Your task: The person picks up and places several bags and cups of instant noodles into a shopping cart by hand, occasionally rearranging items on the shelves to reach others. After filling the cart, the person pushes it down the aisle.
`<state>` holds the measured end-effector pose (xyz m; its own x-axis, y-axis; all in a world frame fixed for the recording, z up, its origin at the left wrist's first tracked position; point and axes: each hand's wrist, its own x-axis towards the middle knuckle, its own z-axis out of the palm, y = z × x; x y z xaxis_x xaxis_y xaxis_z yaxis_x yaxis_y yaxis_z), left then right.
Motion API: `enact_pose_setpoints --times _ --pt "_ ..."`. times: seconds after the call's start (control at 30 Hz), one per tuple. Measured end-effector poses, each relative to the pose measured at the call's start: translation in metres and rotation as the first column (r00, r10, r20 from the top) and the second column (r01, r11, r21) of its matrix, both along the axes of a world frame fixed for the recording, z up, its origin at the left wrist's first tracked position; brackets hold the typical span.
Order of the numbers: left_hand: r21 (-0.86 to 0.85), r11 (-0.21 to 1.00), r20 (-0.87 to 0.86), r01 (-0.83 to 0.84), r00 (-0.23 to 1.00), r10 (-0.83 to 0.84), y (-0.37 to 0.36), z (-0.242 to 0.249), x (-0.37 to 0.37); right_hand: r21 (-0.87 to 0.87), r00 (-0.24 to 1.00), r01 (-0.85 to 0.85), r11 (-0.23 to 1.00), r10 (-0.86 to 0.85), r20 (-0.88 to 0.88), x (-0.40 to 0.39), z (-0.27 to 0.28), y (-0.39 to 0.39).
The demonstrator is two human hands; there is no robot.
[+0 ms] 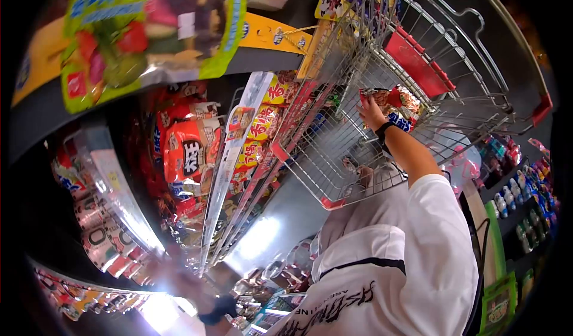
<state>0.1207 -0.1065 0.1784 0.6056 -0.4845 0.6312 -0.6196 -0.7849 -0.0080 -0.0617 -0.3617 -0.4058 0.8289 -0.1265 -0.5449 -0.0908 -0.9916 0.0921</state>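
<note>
My right hand point(373, 114) reaches into a wire shopping cart, a dark band on its wrist. Its fingers hold the edge of a red and blue food packet point(401, 104) inside the cart point(334, 200). At the lower left, my left hand point(182, 279) is smeared by motion beside the lower shelves, with a dark band on its wrist. Its fingers cannot be made out, nor whether anything is in them.
Shelves on the left hold red noodle packets point(192, 151) and white and red cups point(101, 243). A green packet point(149, 37) hangs close at the upper left, before a yellow shelf strip point(268, 31). Bottles point(507, 196) stand on shelves at the right.
</note>
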Motion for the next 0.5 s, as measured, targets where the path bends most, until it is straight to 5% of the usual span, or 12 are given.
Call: enact_pose_setpoints --times 0.03,0.07,0.1,0.13,0.17,0.2,0.33,0.4,0.43,0.47,0.5 --pt "-0.007 0.983 -0.297 0.185 0.938 -0.179 -0.002 -0.022 -0.015 0.009 1.0 0.004 1.0 -0.004 0.0 -0.001 -0.01 0.003" --pt "-0.526 0.849 -0.573 0.04 0.721 -0.389 0.029 -0.038 -0.006 0.001 0.998 0.041 0.999 -0.041 -0.045 -0.004 -0.025 0.005" --pt "0.272 0.907 -0.414 0.322 0.89 -0.192 0.005 -0.044 -0.03 -0.01 0.993 0.077 0.997 -0.077 -0.089 -0.009 -0.041 0.009" --pt "0.278 0.905 -0.416 0.323 0.889 -0.19 -0.001 -0.051 -0.044 -0.022 0.985 0.111 0.994 -0.113 -0.133 -0.013 -0.055 0.014" --pt "0.007 0.997 -0.672 0.081 0.738 -0.055 -0.005 -0.056 -0.053 -0.037 0.974 0.143 0.989 -0.147 -0.174 -0.014 -0.067 0.019" --pt "-0.175 0.951 -0.873 -0.254 0.487 -0.03 -0.007 -0.061 -0.06 -0.056 0.961 0.167 0.984 -0.176 -0.212 -0.011 -0.073 0.021" --pt "-0.237 0.903 -0.909 -0.357 0.41 -0.077 -0.009 -0.074 -0.064 -0.043 0.955 0.203 0.978 -0.207 -0.211 -0.013 -0.05 0.013" --pt "-0.118 0.941 -0.923 -0.318 0.385 0.015 0.01 -0.085 -0.054 -0.187 0.922 0.085 0.979 -0.149 -0.358 -0.001 -0.117 0.03" --pt "-0.245 0.843 -0.949 -0.479 0.295 -0.109 0.01 -0.092 -0.053 -0.196 0.923 0.087 0.977 -0.153 -0.353 0.002 -0.13 0.037" --pt "-0.204 0.834 -0.963 -0.512 0.257 -0.077 0.011 -0.097 -0.051 -0.527 0.9 -0.394 0.753 0.202 -0.386 0.003 -0.138 0.044" --pt "-0.212 0.819 -0.969 -0.533 0.225 -0.104 0.009 -0.103 -0.051 -0.699 0.704 -0.681 0.219 0.456 -0.544 0.008 -0.138 0.043"
